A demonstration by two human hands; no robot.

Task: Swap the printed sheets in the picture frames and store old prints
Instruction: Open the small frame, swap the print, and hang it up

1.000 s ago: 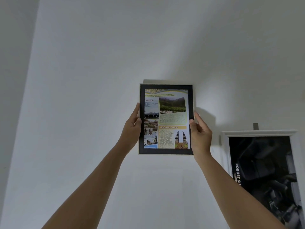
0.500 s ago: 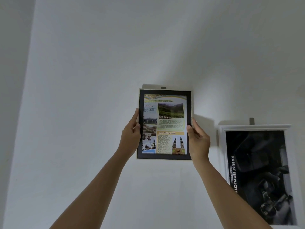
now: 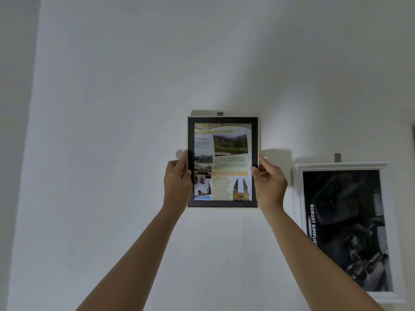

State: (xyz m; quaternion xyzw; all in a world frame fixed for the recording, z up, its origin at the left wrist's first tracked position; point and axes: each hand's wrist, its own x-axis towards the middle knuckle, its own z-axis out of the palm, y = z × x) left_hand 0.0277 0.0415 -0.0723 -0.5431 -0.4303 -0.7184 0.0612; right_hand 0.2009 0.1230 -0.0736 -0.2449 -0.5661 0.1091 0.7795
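A small black picture frame [image 3: 222,204] with a colourful travel print [image 3: 226,158] is held upright against the white wall. My left hand [image 3: 177,182] grips its left edge and my right hand [image 3: 269,182] grips its right edge, thumbs on the front. A small grey wall hook [image 3: 220,113] shows just above the frame's top edge. To the right hangs a larger white frame [image 3: 297,198] with a black-and-white print [image 3: 343,221] reading "ROBUST SIMPLIC…", under its own hook [image 3: 337,157].
Plain white wall [image 3: 112,153] fills the view, with a corner running down the far left. My right forearm crosses in front of the white frame's lower left part.
The black frame has come down a little along the wall, so the hook above its top edge is now uncovered. Both hands keep their grip on its sides.
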